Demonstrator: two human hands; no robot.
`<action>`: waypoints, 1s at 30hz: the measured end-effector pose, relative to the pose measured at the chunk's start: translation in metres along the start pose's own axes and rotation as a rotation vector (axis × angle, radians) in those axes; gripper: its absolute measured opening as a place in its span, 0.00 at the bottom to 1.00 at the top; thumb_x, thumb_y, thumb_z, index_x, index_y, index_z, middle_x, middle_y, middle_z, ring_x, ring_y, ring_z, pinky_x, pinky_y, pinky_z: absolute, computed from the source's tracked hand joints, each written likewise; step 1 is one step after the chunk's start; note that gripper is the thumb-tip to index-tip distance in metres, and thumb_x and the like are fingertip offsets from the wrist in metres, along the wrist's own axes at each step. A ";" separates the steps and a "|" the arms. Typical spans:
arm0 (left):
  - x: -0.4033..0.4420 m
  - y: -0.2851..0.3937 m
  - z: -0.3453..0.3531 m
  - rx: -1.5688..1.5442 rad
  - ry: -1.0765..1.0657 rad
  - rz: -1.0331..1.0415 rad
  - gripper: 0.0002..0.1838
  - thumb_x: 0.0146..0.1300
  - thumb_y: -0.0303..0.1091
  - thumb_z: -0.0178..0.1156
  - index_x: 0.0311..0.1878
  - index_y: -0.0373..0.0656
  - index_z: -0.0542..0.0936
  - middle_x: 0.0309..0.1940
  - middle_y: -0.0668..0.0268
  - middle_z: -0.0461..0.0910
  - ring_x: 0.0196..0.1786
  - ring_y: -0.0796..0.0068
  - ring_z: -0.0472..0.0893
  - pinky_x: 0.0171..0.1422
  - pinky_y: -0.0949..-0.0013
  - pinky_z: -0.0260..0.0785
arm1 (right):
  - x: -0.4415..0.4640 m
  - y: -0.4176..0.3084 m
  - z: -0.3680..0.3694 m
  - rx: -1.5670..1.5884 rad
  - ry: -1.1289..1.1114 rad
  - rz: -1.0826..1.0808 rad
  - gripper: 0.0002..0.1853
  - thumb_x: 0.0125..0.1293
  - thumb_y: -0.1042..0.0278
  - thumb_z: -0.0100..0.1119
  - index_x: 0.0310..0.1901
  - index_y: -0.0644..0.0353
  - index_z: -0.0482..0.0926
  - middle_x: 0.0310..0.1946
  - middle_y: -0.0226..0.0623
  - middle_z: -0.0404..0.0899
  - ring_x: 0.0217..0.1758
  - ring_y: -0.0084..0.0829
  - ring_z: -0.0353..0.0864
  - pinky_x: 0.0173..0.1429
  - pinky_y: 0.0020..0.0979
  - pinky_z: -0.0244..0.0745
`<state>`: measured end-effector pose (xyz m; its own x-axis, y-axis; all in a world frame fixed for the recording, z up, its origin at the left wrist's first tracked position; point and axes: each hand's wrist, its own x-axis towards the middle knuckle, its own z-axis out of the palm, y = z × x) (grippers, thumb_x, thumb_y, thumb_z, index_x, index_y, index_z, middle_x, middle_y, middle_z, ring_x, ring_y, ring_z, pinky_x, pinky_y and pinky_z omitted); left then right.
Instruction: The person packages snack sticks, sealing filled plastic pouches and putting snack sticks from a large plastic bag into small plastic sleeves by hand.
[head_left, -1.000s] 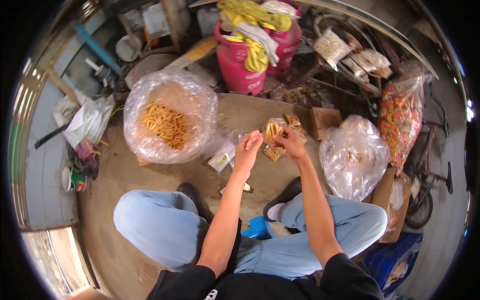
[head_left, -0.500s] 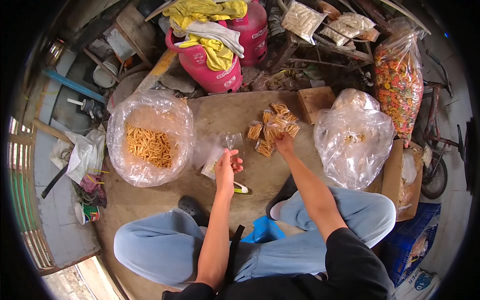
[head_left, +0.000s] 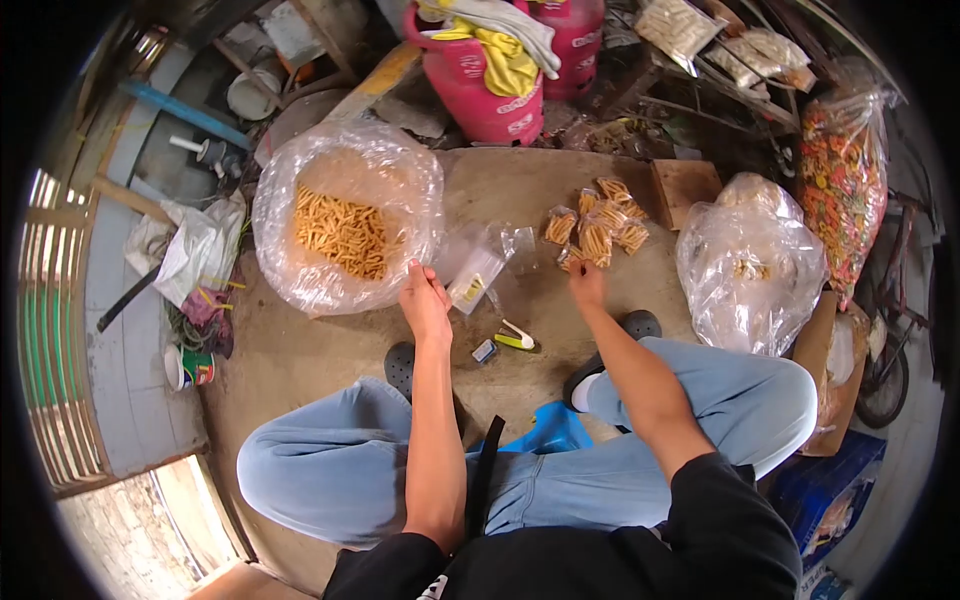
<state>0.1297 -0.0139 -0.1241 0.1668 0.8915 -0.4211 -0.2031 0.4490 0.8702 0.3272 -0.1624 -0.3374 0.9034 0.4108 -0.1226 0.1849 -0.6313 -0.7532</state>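
My left hand (head_left: 427,305) has its fingers curled together beside the right rim of a big clear plastic bag (head_left: 270,235). Inside that bag lies a heap of fried snack sticks (head_left: 342,235). Whatever the left fingers may hold does not show. My right hand (head_left: 588,287) is at the near edge of a small pile of snack packets (head_left: 596,242), its fingertips over the lowest packet; whether they grip it is unclear. Between the hands lie clear empty plastic bags (head_left: 474,278). A green-and-white stapler (head_left: 516,336) and a small blue box (head_left: 484,351) rest on the floor nearer my legs.
Another large clear bag (head_left: 750,280) stands to the right, with a wooden block (head_left: 685,190) behind it. Pink gas cylinders (head_left: 485,95) stand at the back. A tall bag of colourful snacks (head_left: 843,190) and a cardboard box (head_left: 825,385) flank the right side.
My left hand has moved left, from over the empty bags to the large bag's rim. My right hand has drawn back from the packet pile's middle to its near edge. The view has shifted.
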 end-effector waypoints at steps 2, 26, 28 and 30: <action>-0.003 0.003 -0.001 -0.033 -0.018 0.074 0.15 0.72 0.44 0.50 0.35 0.42 0.70 0.23 0.71 0.64 0.23 0.83 0.64 0.25 0.77 0.54 | 0.006 0.001 0.048 0.221 0.036 -0.027 0.18 0.68 0.55 0.55 0.33 0.65 0.79 0.23 0.38 0.80 0.25 0.31 0.79 0.32 0.32 0.73; -0.026 0.097 -0.068 -0.604 -0.327 0.000 0.44 0.66 0.65 0.40 0.70 0.33 0.54 0.69 0.50 0.61 0.68 0.56 0.64 0.72 0.56 0.53 | -0.097 -0.284 0.030 -0.121 -0.669 -0.710 0.30 0.72 0.40 0.32 0.71 0.41 0.59 0.75 0.48 0.43 0.78 0.52 0.36 0.73 0.60 0.29; -0.031 0.121 -0.084 -0.949 -0.343 0.073 0.42 0.68 0.64 0.38 0.70 0.35 0.56 0.70 0.49 0.59 0.68 0.55 0.63 0.71 0.55 0.55 | -0.086 -0.289 0.037 -0.324 -0.552 -0.812 0.28 0.72 0.40 0.34 0.66 0.43 0.68 0.75 0.45 0.45 0.78 0.50 0.36 0.74 0.60 0.28; -0.028 0.135 -0.103 -0.946 -0.226 0.131 0.37 0.69 0.63 0.36 0.65 0.36 0.63 0.64 0.50 0.66 0.59 0.58 0.70 0.68 0.56 0.59 | -0.063 -0.286 0.047 -0.370 -0.395 -0.899 0.24 0.71 0.44 0.43 0.55 0.51 0.79 0.68 0.47 0.61 0.73 0.48 0.55 0.73 0.54 0.44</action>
<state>-0.0017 0.0279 -0.0208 0.2481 0.9497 -0.1911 -0.9062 0.2973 0.3007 0.1996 0.0234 -0.1445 0.1961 0.9717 0.1317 0.8922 -0.1211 -0.4351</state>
